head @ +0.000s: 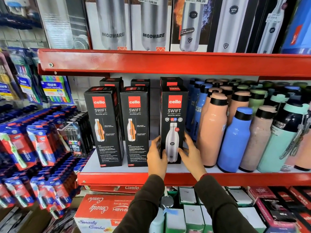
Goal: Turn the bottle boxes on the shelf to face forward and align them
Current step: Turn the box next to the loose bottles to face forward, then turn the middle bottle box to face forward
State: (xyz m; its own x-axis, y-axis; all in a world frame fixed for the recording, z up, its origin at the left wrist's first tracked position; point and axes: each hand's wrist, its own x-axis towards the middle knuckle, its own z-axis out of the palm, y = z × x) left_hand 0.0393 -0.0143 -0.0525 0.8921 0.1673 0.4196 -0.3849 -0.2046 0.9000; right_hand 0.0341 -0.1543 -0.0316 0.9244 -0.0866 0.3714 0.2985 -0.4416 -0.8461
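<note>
Dark brown long sleeves [223, 204], bare hands

Hands: left hand [155, 153] and right hand [190, 153] are gripping the right box [174, 118] at its lower sides.
Boxes: left box [103, 126] and middle box [134, 126] are standing just beside each other on the shelf [117, 178].
Neighbours: loose bottles [235, 132] are crowding the shelf's right.

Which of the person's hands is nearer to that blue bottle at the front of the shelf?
Right. The right hand grips the held box's right side, towards the blue bottle; the left hand is on the box's far side.
</note>
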